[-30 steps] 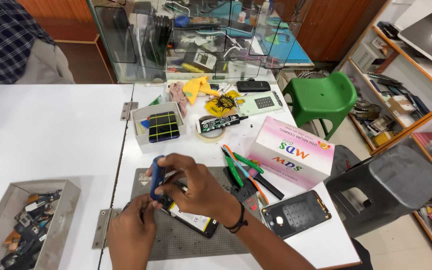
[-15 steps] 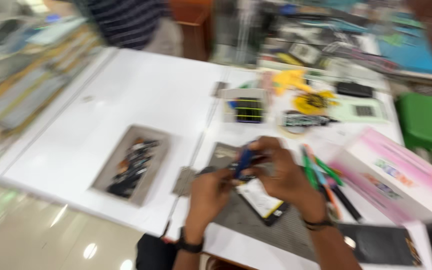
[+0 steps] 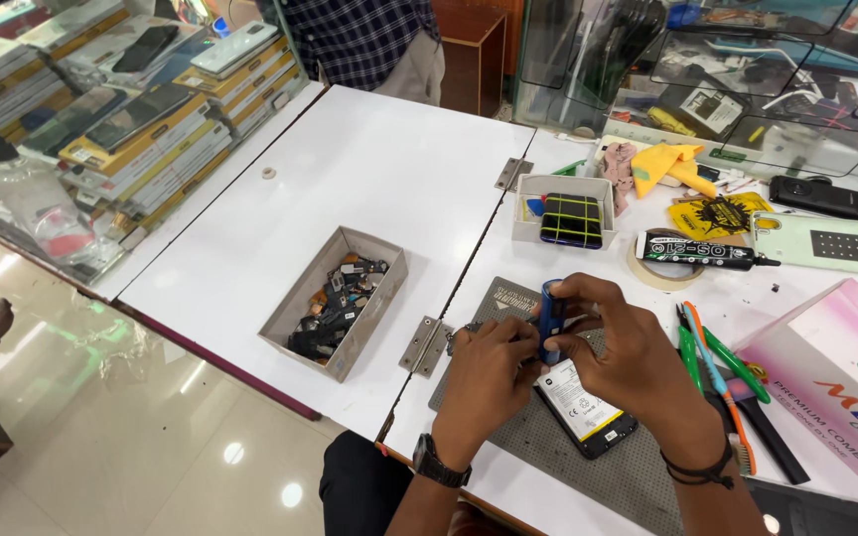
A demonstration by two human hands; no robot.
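Hands meet over a grey work mat at the near edge of a white counter — the left hand and the right hand both closed with curled fingers around a blue phone, held upright on its edge above the mat. A phone battery lies flat on the mat just below the right hand. The blue phone looks rigid, slim and light, likely smooth and easily cracked, so a hold along its side edges seems safest. Right of the mat lie green-handled tools and a pink box; left of it sits a grey box of small parts. Beyond the mat stand a small white tray and a glue tube — farther still, a person in a checked shirt.
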